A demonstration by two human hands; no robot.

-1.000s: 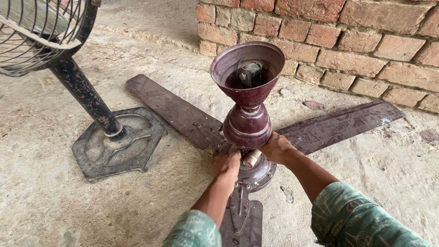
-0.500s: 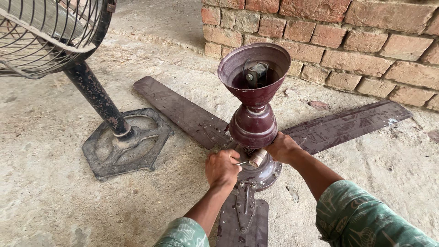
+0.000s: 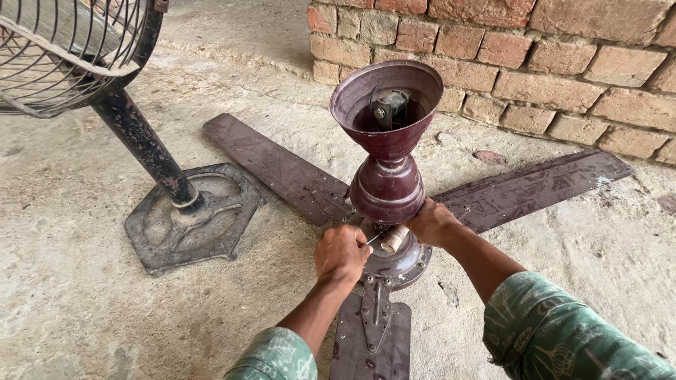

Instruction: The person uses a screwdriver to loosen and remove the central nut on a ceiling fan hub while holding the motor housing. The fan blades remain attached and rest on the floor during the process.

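So the maroon ceiling fan (image 3: 386, 186) lies on the concrete floor (image 3: 70, 281) near the brick wall (image 3: 535, 63). Left hand (image 3: 341, 255) is fisted around a thin tool at the motor hub, right hand (image 3: 431, 222) grips a small wooden handle (image 3: 393, 238). Pedestal fan base (image 3: 190, 214) sits alongside.

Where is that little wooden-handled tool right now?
In the head view the wooden-handled tool sits just below centre, between the left hand and the right hand, against the maroon ceiling fan's motor housing on the concrete floor.

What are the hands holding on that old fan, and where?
The left hand pinches a thin metal tool by its near end; the right hand grips the ceiling fan at its motor hub.
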